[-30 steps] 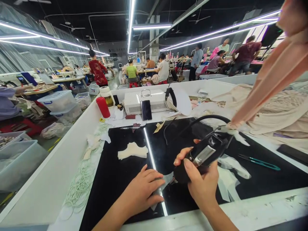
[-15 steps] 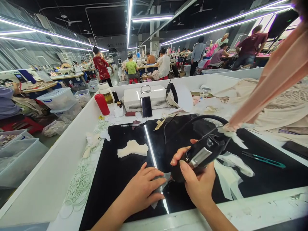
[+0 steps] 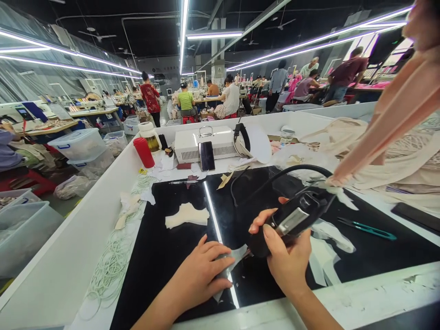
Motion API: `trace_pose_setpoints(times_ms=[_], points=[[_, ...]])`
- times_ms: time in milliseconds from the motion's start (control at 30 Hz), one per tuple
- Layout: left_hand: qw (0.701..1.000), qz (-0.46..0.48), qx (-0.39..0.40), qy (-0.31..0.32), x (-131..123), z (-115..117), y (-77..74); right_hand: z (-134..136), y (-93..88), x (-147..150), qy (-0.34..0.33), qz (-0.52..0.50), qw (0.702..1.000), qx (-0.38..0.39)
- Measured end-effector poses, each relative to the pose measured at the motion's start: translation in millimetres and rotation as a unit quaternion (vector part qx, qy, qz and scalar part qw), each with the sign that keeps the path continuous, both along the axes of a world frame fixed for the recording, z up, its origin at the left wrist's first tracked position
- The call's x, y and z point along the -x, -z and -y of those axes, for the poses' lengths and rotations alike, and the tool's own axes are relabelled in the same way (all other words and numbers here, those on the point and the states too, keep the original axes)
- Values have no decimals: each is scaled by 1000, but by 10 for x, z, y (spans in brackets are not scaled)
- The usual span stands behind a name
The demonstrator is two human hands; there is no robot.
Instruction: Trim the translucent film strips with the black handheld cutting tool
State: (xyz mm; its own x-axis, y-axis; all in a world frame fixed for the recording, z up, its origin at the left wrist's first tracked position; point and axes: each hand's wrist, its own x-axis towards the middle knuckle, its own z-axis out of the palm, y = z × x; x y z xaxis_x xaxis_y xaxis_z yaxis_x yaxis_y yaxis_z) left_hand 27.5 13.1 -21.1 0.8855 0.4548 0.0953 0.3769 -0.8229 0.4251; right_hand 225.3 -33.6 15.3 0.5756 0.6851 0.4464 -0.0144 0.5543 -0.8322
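Note:
My left hand (image 3: 208, 270) lies palm down with fingers stretched over a thin, translucent whitish piece of material (image 3: 239, 253) on the black glossy work surface (image 3: 144, 275). My right hand (image 3: 288, 261) is closed around a black corded hand tool (image 3: 292, 220) with a metal plate on its side. The tool tilts down to the left, its narrow tip at the right end of the thin piece. A pink cloth strip (image 3: 385, 123) is tied at its rear. Left of the tool lies a cream cut piece (image 3: 187, 216); pale scraps (image 3: 323, 256) lie right of my right hand.
Teal tweezers (image 3: 367, 228) lie to the right. A black cable (image 3: 292, 168) arches behind the tool. Along the back stand a white vented box (image 3: 187, 145), a phone (image 3: 206, 156) and a red bottle (image 3: 144, 152). Pale green cord (image 3: 108, 270) is heaped at left.
The tool and my right hand have moved slightly right, away from my left hand. More of the thin piece shows between them. My left hand stays on it; the view has shifted a little.

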Motion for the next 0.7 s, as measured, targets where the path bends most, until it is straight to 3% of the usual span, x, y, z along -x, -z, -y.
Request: trace_pose_setpoints(times_ms=[533,600,700], points=[[1000,-2,-5,3,8,-8,-6,-41,-8,25,6,15,1000,22],[999,22,-34,12,31,-44,84,-38,-24,3,16,10,1000,24],[986,81,-133,60,68,-181,360,-29,-8,-43,41,23,998,32]])
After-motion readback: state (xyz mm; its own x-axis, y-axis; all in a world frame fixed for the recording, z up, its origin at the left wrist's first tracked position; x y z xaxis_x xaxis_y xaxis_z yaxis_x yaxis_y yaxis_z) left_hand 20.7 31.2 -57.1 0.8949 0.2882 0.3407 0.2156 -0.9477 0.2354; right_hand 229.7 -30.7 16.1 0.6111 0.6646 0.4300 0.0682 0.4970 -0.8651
